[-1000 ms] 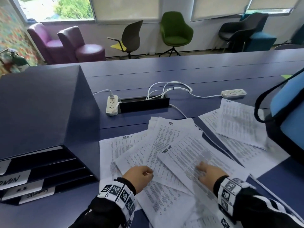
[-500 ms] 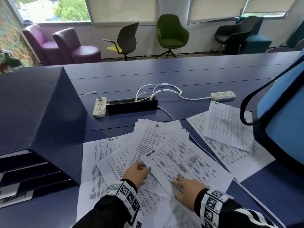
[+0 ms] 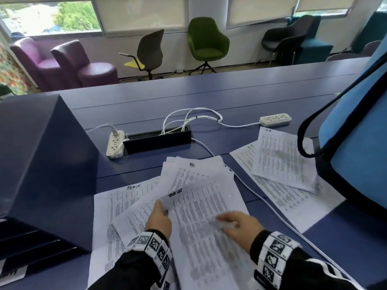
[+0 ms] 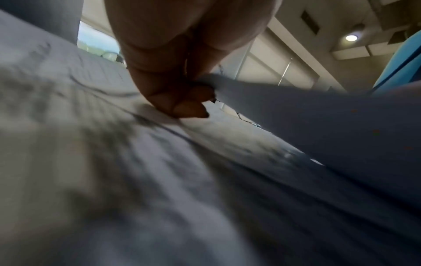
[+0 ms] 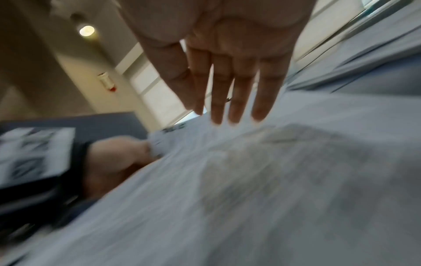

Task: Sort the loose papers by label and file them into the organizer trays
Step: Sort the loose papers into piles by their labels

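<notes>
My left hand pinches the upper left corner of the top sheet, the one headed with a dark handwritten label I read roughly as "TASK LIST". In the left wrist view the fingers are curled and the sheet's corner is nipped against them, its edge lifted off the papers below.

My right hand lies over the lower middle of the same sheet. In the right wrist view its fingers are straight and slightly spread, tips down at the paper; it grips nothing. Motion blur keeps me from telling whether the tips actually touch.

The loose papers are fanned in an overlapping heap on the blue table, straight in front of me. One sheet at the left of the heap is marked "ADMIN". A second, smaller pile of two sheets lies well apart to the right, its far edge under a blue bag with a black strap.

The organizer, a dark blue box, stands at the left, just beside the heap. Its trays open toward me; one white label shows at the bottom, unreadable.

Beyond the heap: two white power strips and a black cable box with white cords.
</notes>
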A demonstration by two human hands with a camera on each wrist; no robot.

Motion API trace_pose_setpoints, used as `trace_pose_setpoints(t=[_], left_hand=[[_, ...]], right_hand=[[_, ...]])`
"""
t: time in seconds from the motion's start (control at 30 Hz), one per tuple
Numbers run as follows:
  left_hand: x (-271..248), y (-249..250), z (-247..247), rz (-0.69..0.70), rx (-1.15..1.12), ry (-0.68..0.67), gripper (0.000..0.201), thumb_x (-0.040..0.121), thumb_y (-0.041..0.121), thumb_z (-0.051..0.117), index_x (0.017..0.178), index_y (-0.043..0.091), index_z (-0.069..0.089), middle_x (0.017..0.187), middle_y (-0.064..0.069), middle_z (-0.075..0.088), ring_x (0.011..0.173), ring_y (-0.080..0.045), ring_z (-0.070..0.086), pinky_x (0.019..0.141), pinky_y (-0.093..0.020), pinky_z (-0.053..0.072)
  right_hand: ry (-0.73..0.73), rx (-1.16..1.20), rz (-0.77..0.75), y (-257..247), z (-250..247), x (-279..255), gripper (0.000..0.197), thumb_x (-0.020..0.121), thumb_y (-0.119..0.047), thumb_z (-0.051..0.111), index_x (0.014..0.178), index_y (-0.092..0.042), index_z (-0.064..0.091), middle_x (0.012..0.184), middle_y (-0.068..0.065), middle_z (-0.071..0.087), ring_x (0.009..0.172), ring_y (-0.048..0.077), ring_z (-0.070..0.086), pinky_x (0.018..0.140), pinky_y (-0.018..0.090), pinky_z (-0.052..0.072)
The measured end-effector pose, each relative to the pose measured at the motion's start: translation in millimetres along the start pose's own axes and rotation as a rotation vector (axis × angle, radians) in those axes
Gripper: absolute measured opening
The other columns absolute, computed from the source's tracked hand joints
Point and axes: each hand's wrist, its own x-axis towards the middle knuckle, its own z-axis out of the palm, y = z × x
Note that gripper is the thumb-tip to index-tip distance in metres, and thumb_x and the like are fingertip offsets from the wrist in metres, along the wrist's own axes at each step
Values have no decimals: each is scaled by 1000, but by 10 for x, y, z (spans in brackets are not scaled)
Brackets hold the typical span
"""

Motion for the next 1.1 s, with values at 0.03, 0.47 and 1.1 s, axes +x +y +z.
trace_pose_setpoints(t=[0.03,0.47,1.1], left_hand=[[14,-21,-50,12,-11,-11,43,97,1,32,137,13,37,128,-16,55,116,-33,54,97,-37,43],[40,-124,-195,150,-170,-79,38,75,1,50,88,35,63,113,6,56,109,-19,54,98,-45,46],[26,-229,-97,70,235,-31,9,92,25,48,92,23,58,99,-6,69,83,-21,62,75,-28,51]], right_hand=[[82,-5,4,46,-67,50,39,87,-19,59,124,-30,54,126,-10,55,117,5,49,105,20,36],[212,199,345,559,-130,329,55,79,-5,69,129,-16,50,70,-3,53,64,12,53,70,27,45],[451,-31,592,994,-787,210,26,89,-2,46,112,-8,55,112,18,62,89,28,54,85,34,42]])
